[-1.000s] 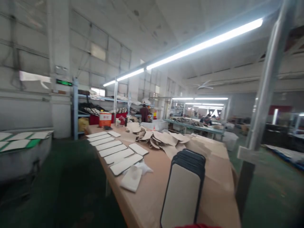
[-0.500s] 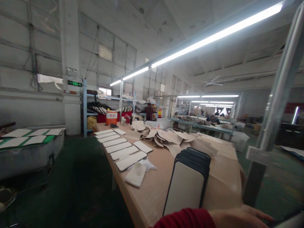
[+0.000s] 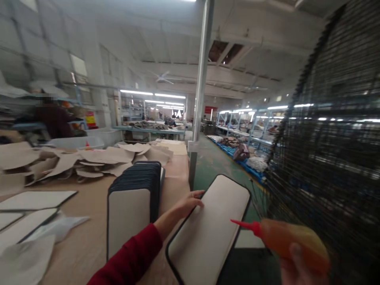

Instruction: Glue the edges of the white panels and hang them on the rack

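My left hand (image 3: 190,204) grips the left edge of a cream panel with rounded corners and a dark border (image 3: 219,221), thumb on its face. The panel is tilted and held off the table's right edge. In my right hand (image 3: 299,265) is an orange squeeze bottle (image 3: 291,241) with a red pointed nozzle. Its tip lies over the panel's face in view; whether it touches I cannot tell. Left of my left arm, a stack of similar dark-edged panels (image 3: 130,217) stands on edge on the table.
Cream sheet pieces (image 3: 89,158) are heaped on the tan table (image 3: 80,221). More flat panels (image 3: 35,200) and a white plastic wrap (image 3: 59,229) lie at left. A metal post (image 3: 200,87) rises at the table's edge. A dark mesh (image 3: 332,130) fills the right side. Another person (image 3: 53,118) is at back left.
The view has swung right. My left hand, earlier at the lower right edge, now shows with the panel. My right hand and the squeeze bottle have come into sight.
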A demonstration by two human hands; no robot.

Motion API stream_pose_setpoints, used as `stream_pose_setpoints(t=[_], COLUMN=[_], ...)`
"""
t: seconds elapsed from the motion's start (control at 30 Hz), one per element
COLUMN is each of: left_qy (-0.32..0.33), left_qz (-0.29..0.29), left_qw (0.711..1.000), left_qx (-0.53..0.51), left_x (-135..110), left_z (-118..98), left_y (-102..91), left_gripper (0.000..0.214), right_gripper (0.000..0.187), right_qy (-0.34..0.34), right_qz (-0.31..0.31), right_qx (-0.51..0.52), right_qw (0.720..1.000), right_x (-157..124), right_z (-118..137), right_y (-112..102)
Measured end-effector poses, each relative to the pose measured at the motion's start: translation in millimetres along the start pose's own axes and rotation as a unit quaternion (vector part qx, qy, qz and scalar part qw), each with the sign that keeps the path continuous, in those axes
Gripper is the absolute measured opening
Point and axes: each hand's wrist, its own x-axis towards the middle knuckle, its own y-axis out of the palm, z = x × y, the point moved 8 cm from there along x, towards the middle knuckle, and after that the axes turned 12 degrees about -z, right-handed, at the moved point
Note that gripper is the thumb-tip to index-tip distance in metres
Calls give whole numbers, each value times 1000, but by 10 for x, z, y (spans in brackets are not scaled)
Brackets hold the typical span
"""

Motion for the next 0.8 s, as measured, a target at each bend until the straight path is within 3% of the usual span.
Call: stream_pose_setpoints(t=[0.13, 0.2, 0.3, 0.4, 0.5, 0.57, 0.7, 0.8], left_qy=[-17, -36, -70, -82, -62, -53, -62, -67], left_qz=[25, 21, 13, -8, -2, 32, 108, 128], left_qw=[1000, 999, 997, 996, 997, 997, 991, 989], left_qx=[9, 8, 6, 22, 40, 44, 43, 36], left_x=[2, 21, 89, 214, 337, 371, 338, 341], left_z=[80, 100, 135, 202, 271, 323, 417, 457], left_y=[208, 263, 309, 303, 335, 417, 630, 740], left_gripper=[74, 75, 81, 86, 81, 76, 73, 73], right_gripper=[39, 46, 54, 60, 72, 75, 69, 68], right_qy=[108, 106, 107, 90, 67, 43, -12, -14], right_qz=[-90, -102, -120, -97, -54, -64, -125, -137], right_qx=[71, 76, 54, -42, -126, -113, -68, -86], right_qw=[987, 986, 986, 990, 988, 991, 990, 987], right_x=[6, -1, -97, -319, -465, -380, 104, 273], right_z=[-86, -75, -192, -382, -486, -429, -267, -351], right_y=[5, 9, -169, -416, -493, -442, -262, -232])
